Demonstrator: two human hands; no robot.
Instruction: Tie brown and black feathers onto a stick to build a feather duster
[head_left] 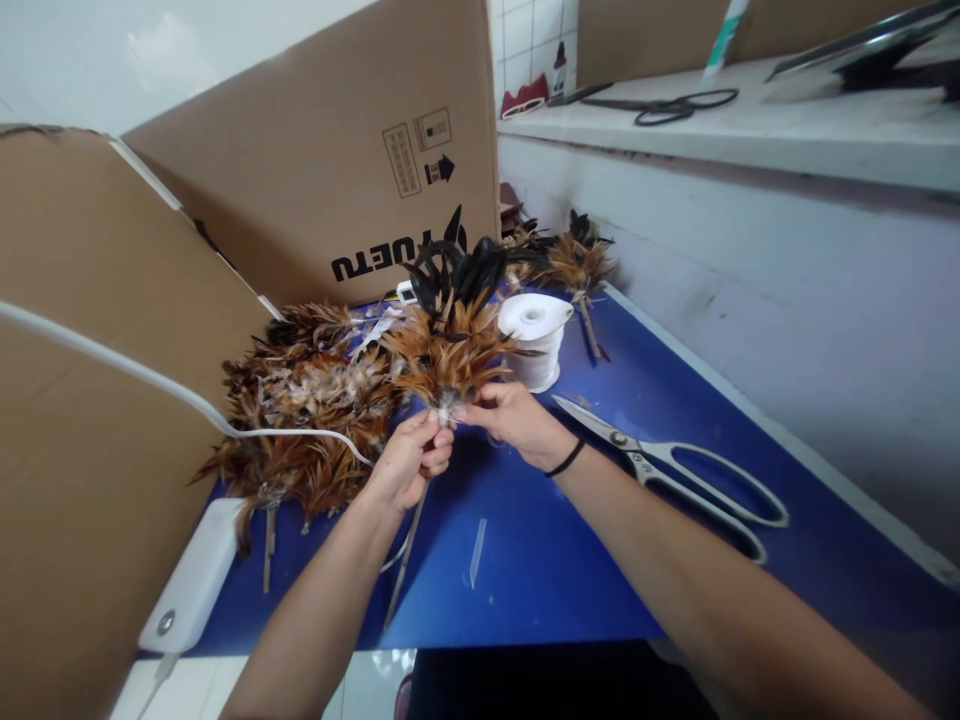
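A brown and black feather bundle (448,340) on a thin stick (405,560) is held upright over the blue table top (540,560). My left hand (409,462) is closed round the stick just under the feathers. My right hand (510,420), with a black band on its wrist, pinches the base of the feathers from the right. A white spool of thread (537,338) stands just behind my right hand. The thread between spool and bundle is too fine to see.
A heap of finished feather bundles (300,420) lies to the left. Large silver scissors (675,470) rest to the right. A white power bank (196,575) with a white cable (150,378) sits at the front left. Cardboard boxes (315,150) wall the left and back. A second feather bundle (574,265) lies at the back.
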